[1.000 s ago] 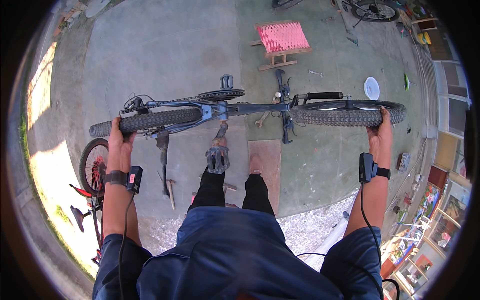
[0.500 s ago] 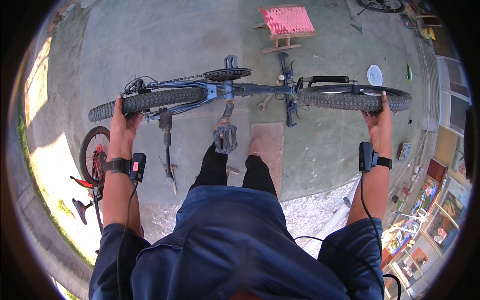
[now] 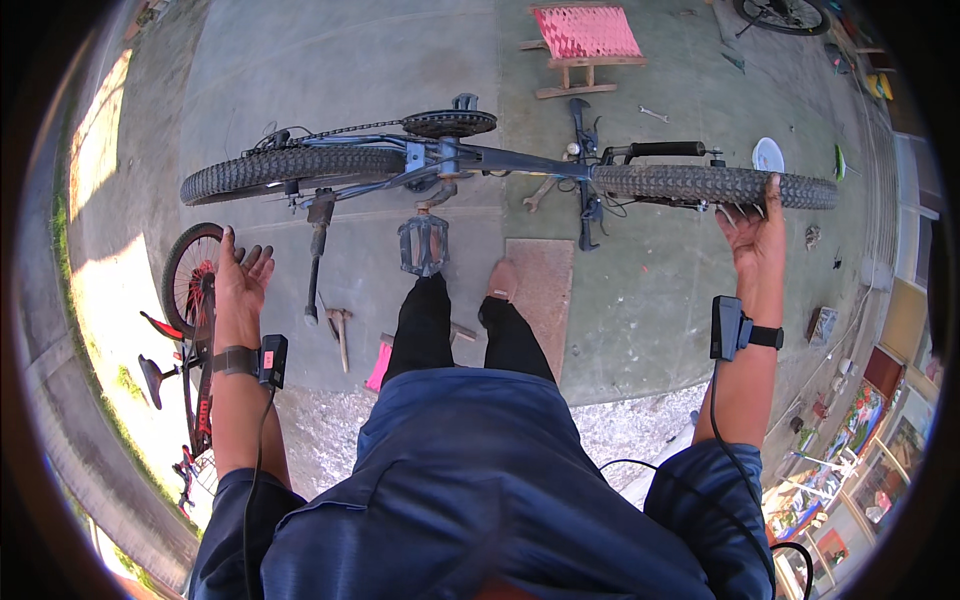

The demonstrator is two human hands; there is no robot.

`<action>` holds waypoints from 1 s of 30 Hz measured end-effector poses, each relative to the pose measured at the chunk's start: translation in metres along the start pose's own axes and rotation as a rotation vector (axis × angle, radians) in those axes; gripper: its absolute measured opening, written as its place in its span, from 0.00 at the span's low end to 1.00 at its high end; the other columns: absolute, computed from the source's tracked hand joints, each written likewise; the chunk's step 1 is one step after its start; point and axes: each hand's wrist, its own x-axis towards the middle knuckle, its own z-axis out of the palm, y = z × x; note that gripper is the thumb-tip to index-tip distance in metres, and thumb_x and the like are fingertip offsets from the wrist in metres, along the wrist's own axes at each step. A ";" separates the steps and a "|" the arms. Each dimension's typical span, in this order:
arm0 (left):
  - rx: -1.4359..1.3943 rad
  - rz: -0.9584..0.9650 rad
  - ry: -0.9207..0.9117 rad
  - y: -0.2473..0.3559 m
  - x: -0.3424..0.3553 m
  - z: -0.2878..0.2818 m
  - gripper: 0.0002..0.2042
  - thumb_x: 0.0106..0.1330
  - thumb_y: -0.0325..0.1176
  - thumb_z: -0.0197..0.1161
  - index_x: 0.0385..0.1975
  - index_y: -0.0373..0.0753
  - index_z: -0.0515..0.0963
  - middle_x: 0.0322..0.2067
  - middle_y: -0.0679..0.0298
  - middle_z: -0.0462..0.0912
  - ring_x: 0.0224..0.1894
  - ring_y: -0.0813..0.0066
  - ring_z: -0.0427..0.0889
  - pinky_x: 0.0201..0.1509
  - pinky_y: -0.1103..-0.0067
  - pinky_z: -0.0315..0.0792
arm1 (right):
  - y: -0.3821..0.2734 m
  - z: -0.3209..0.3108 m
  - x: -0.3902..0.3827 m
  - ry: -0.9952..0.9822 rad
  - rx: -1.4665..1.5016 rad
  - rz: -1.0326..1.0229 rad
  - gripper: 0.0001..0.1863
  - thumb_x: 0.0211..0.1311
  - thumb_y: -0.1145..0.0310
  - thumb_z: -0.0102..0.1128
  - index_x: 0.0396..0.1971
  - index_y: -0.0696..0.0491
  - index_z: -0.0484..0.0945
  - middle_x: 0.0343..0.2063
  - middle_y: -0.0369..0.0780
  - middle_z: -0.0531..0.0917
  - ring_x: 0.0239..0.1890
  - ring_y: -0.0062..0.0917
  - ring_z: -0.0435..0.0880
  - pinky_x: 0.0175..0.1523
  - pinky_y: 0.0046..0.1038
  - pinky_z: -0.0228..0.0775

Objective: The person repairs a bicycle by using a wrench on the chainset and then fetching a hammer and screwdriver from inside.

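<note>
A dark blue bicycle (image 3: 500, 160) lies across the view, seen from above, its handlebar (image 3: 581, 175) low near the floor. It looks upside down. At the right end, my right hand (image 3: 752, 225) grips the front wheel (image 3: 660, 182), thumb over the knobby tyre and fingers by the spokes. My left hand (image 3: 243, 280) is open, palm up and fingers apart, just below the rear wheel (image 3: 300, 172) and not touching it. The chainring (image 3: 449, 122) and a pedal (image 3: 424, 245) show in the middle. A kickstand (image 3: 317, 250) sticks out toward me.
A hammer (image 3: 342, 338) lies on the floor by my left leg; spanners (image 3: 540, 193) lie near the handlebar. A pink-topped stool (image 3: 590, 33) stands beyond the bicycle. A white bowl (image 3: 768, 155) is behind the front wheel. Another bicycle (image 3: 200, 330) stands at left.
My left hand has let go of the rear tyre and dropped slightly away, its fingers spread. The front wheel has turned a little; my right hand is still on it. The view has shifted slightly.
</note>
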 end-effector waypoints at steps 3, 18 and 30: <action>-0.012 0.003 -0.001 -0.016 -0.002 -0.017 0.51 0.54 0.59 0.67 0.66 0.28 0.47 0.60 0.43 0.63 0.49 0.55 0.79 0.42 0.73 0.79 | 0.010 0.000 -0.003 -0.040 -0.024 -0.001 0.33 0.54 0.41 0.64 0.52 0.49 0.71 0.46 0.42 0.78 0.48 0.35 0.78 0.50 0.41 0.71; 0.050 -0.145 -0.038 -0.104 0.079 -0.085 0.43 0.61 0.63 0.56 0.61 0.27 0.57 0.56 0.45 0.69 0.50 0.55 0.78 0.43 0.71 0.76 | 0.159 0.074 -0.059 -0.074 -0.112 -0.031 0.33 0.60 0.44 0.58 0.54 0.54 0.66 0.43 0.43 0.75 0.43 0.33 0.80 0.43 0.35 0.75; 0.152 -0.272 -0.030 -0.200 0.168 -0.111 0.31 0.70 0.52 0.49 0.59 0.28 0.62 0.53 0.43 0.73 0.46 0.57 0.81 0.38 0.71 0.76 | 0.259 0.178 -0.096 -0.671 -0.461 -0.732 0.46 0.49 0.33 0.61 0.60 0.54 0.66 0.57 0.49 0.70 0.60 0.39 0.70 0.60 0.40 0.65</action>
